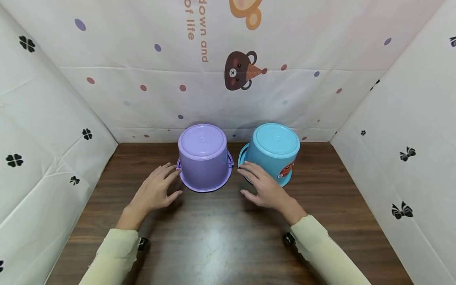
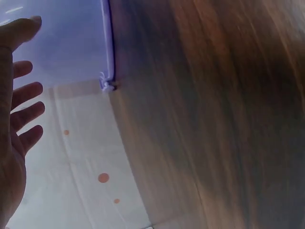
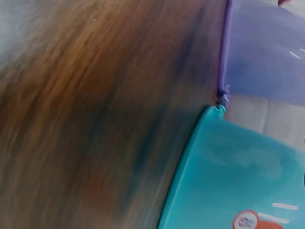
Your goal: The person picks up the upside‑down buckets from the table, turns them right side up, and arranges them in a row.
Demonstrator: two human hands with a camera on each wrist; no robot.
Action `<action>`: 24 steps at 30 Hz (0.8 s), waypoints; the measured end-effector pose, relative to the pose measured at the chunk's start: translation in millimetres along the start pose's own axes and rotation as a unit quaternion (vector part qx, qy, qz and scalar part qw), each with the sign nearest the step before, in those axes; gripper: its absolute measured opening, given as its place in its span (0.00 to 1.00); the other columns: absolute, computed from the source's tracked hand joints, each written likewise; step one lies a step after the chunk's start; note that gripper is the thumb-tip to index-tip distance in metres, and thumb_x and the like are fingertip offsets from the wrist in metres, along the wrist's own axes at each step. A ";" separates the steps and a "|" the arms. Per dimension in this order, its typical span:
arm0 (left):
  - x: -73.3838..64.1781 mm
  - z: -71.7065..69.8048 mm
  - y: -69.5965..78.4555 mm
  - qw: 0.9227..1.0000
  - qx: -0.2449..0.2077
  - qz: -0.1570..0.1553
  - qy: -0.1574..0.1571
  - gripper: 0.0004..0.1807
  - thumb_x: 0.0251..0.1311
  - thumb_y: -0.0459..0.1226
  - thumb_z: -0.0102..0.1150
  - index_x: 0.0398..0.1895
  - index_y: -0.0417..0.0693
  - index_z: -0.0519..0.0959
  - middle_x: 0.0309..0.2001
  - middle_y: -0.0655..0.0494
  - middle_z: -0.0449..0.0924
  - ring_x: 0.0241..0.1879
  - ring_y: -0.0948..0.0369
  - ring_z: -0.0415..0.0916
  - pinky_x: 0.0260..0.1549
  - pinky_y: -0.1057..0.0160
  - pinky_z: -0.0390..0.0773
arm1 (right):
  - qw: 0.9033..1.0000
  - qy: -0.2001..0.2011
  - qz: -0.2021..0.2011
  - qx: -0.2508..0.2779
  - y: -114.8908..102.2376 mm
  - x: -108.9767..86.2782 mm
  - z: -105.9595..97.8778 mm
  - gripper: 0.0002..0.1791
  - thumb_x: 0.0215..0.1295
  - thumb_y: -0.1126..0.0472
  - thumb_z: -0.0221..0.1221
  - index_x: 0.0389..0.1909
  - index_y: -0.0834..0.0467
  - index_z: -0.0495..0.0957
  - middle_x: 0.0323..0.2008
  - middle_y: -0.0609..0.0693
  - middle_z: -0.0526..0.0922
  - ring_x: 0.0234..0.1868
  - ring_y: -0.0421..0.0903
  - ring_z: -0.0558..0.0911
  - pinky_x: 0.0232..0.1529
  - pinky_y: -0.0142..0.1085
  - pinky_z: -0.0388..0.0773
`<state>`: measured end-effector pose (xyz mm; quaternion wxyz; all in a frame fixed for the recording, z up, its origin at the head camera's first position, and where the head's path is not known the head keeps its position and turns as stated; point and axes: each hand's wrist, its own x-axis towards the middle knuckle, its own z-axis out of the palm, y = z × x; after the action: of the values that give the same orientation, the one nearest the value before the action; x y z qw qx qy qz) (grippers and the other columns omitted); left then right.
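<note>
A purple bucket [image 1: 204, 170] stands upside down on the wooden table, its base facing up. To its right a light blue bucket [image 1: 268, 160], also upside down, carries a red sticker [image 1: 286, 170] on its side. My left hand [image 1: 154, 190] hovers at the purple bucket's left side, fingers spread and loosely bent, with nothing in it. In front of the blue bucket's left side is my right hand [image 1: 265, 189], fingers extended and holding nothing; whether it touches the bucket is hard to tell. The left wrist view shows the thumb [image 2: 21, 32] in front of the purple wall.
Behind the buckets rises a white patterned cloth wall [image 1: 206, 103] with dots and bear prints. Similar cloth walls flank the brown table [image 1: 210, 237] on the left [image 1: 42, 158] and right [image 1: 388, 158]. The blue bucket's handle [image 1: 241, 155] hangs towards the purple one.
</note>
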<state>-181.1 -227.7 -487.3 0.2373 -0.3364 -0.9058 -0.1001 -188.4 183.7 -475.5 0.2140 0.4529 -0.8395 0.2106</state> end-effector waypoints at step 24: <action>7.3 29.8 -33.1 0.998 -0.019 0.060 -0.030 0.30 0.44 0.40 0.79 0.52 0.34 0.85 0.52 0.35 0.84 0.59 0.37 0.79 0.62 0.40 0.77 | 0.976 -0.194 0.084 -0.053 18.9 34.0 47.5 0.29 0.66 0.55 0.69 0.65 0.63 0.76 0.68 0.63 0.74 0.74 0.63 0.68 0.77 0.52 0.63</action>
<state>-218.5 -238.4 -510.2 0.2089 -0.3977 -0.8886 -0.0922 -229.4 144.5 -498.8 0.0520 0.4013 -0.9099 0.0913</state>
